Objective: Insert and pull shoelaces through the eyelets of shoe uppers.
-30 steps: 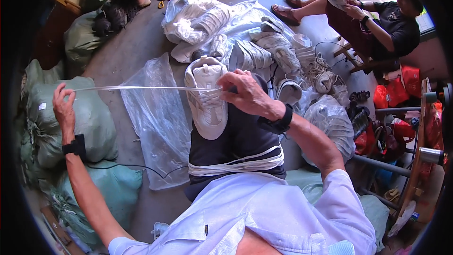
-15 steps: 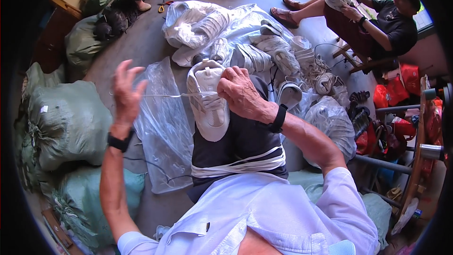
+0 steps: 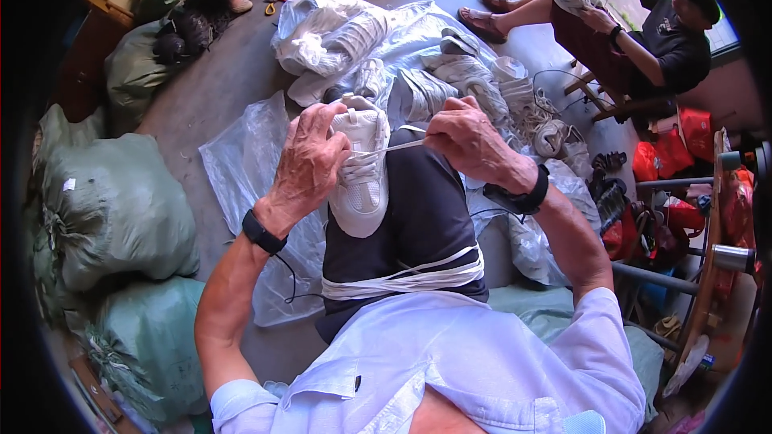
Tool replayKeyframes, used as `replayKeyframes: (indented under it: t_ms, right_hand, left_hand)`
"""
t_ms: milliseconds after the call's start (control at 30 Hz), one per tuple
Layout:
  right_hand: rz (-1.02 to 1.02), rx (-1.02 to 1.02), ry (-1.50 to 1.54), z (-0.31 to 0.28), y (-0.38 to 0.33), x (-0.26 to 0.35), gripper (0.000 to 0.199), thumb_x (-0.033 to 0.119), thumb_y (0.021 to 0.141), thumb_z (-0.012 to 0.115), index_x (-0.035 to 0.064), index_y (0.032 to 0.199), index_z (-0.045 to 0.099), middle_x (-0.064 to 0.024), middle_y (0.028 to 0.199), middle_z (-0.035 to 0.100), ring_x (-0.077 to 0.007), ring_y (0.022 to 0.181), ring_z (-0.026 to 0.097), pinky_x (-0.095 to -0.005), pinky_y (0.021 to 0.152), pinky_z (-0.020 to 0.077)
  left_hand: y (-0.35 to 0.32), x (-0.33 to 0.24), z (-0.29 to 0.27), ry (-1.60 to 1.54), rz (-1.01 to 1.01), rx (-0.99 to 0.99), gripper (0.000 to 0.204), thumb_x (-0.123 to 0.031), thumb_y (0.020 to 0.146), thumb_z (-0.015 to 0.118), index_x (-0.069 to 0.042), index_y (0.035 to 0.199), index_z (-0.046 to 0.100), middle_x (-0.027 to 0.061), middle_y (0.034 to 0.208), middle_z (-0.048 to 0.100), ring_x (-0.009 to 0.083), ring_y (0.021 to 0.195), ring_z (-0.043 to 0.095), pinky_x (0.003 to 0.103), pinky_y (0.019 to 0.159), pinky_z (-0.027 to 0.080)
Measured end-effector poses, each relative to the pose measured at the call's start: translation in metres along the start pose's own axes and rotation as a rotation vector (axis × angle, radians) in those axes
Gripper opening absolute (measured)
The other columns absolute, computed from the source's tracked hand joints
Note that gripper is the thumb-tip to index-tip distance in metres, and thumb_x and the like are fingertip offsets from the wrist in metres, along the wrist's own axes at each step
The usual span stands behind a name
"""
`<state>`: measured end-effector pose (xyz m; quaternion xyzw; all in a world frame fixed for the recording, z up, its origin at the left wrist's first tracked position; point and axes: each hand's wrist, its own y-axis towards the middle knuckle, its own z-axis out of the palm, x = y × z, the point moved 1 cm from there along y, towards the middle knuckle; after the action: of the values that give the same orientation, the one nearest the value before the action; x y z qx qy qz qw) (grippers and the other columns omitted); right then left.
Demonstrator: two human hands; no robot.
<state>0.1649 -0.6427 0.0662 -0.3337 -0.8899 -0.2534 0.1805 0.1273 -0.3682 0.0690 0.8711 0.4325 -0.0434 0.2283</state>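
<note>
Head view. Changed since half a second ago: left hand [image 3: 310,162] has come in from the open air at the left and now lies on the white sneaker [image 3: 362,169], fingers closed around its lace area; the drawn lace line is shorter.

Sneaker: white mesh and smooth synthetic, rounded toe, resting on the dark-clothed knee, between both hands.

White shoelace [image 3: 396,147]: flat cord, taut from the left fingers to the right hand [image 3: 469,138], whose fingertips are pinched on it.

Clear plastic sheet [image 3: 249,169]: crinkled, below the left fingers.

Green woven sacks [image 3: 112,209]: bulging, well left.

Heap of white sneakers [image 3: 450,72]: beyond the fingertips.
</note>
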Motion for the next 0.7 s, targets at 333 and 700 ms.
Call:
replayKeyframes:
  t_ms: [333, 700]
  right_hand:
    - [0.157, 0.004, -0.063, -0.038, -0.009, -0.028, 0.012, 0.016, 0.082, 0.068, 0.0052, 0.077, 0.067, -0.0095, 0.073, 0.062, -0.0256, 0.083, 0.057, -0.0392, 0.082, 0.0384]
    - [0.364, 0.007, -0.261, -0.068, -0.039, -0.082, 0.016, 0.016, 0.085, 0.066, 0.0001, 0.083, 0.068, -0.0166, 0.079, 0.064, -0.0321, 0.082, 0.061, -0.0451, 0.074, 0.0451]
  left_hand:
    - [0.000, 0.018, -0.011, 0.012, -0.058, 0.370, 0.011, -0.015, 0.090, 0.060, -0.008, 0.082, 0.062, 0.0099, 0.079, 0.063, 0.0265, 0.086, 0.060, 0.042, 0.083, 0.042]
    - [0.007, 0.045, -0.023, -0.055, -0.097, 0.494, 0.018, -0.022, 0.092, 0.055, -0.008, 0.086, 0.065, 0.0082, 0.078, 0.060, 0.0258, 0.086, 0.059, 0.041, 0.089, 0.036]
